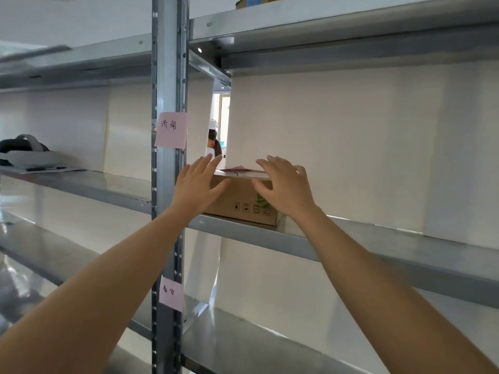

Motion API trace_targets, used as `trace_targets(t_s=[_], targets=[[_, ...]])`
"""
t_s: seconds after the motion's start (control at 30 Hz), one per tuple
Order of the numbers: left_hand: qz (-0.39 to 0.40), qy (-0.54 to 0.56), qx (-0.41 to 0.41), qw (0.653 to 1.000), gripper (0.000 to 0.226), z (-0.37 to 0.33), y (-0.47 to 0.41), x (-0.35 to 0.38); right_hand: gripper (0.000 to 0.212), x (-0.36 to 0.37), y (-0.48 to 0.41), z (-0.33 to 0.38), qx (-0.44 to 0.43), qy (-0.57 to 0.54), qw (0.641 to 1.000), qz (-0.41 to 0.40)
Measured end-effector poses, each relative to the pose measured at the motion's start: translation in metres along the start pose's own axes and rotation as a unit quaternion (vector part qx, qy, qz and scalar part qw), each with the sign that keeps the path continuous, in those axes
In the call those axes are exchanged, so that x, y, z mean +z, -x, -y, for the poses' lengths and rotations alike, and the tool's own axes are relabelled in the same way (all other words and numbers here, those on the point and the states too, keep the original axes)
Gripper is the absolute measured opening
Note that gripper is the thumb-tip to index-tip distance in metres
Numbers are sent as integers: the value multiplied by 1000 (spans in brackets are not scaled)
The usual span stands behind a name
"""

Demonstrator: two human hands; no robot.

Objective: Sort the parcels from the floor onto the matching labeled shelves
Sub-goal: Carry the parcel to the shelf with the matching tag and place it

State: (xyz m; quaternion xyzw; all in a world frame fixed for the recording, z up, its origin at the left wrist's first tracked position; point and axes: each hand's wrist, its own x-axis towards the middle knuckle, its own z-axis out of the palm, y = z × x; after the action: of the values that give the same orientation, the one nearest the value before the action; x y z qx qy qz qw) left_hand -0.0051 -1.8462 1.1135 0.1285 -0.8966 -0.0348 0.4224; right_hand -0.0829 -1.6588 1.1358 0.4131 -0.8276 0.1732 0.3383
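A brown cardboard parcel [240, 201] with a label on top and handling symbols on its front sits at the left end of a grey metal shelf [378, 244]. My left hand [198, 182] lies flat against the parcel's left front corner, fingers spread. My right hand [283, 184] rests on its right top edge, fingers apart. Neither hand is wrapped around the parcel. A pink handwritten label [171, 130] is stuck on the upright post [168, 76] level with this shelf. A second pink label [171, 292] marks the shelf below.
The shelf to the left [94, 184] holds a black and white headset [24, 145] and a pen on paper. A box [252, 1] stands on the top shelf. Through a gap behind the rack a person in a white hat [214, 136] is visible.
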Motion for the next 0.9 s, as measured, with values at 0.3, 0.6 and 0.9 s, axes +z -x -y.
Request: trace_targets(t_s=[0.3, 0.6, 0.9], targets=[[-26, 2, 53, 998, 66, -66, 13, -1, 60, -50, 57, -24, 25, 31, 998, -47], [-3, 87, 128, 988, 67, -224, 41, 2, 65, -145, 162, -108, 114, 114, 984, -76], [51, 201, 201, 957, 66, -420, 126, 2, 65, -286, 352, -204, 264, 183, 943, -87]])
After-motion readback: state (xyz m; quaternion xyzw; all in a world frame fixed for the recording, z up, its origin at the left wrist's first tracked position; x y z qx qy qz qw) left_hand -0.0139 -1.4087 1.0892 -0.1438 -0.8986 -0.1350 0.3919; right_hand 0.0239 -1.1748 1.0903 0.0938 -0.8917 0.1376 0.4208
